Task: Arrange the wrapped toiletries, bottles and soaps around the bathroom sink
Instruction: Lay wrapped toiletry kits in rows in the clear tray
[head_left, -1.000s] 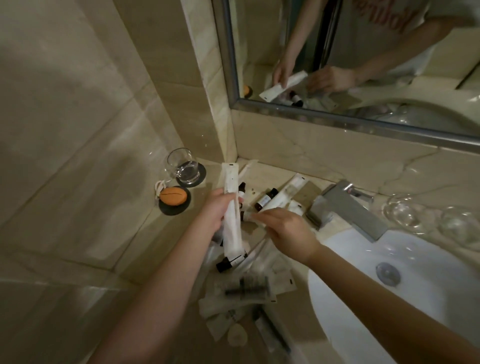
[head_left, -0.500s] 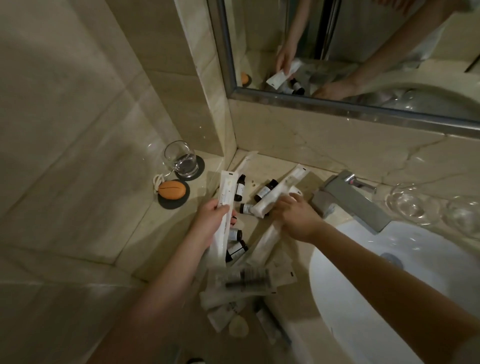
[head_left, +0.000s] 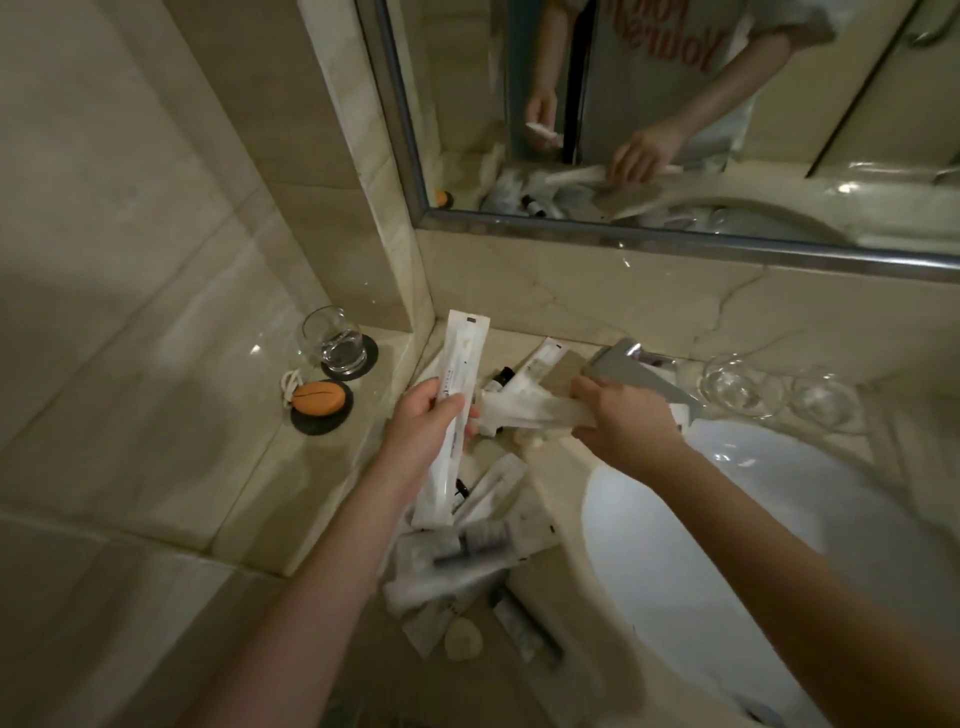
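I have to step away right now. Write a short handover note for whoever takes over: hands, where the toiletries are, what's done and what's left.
Left hand: shut on a long white wrapped packet, held upright above the counter.
Right hand: shut on a flat wrapped packet, held sideways beside the faucet.
Loose pile of packets and small dark-capped bottles lies jumbled left of the sink.
Orange soap and glass sit on dark coasters on the left ledge.
Done: soap placed, by the look of it. Left: both held packets, and the whole pile.

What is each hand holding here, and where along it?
Left hand grips a long white packet around its middle. Right hand holds a second packet by its right end.
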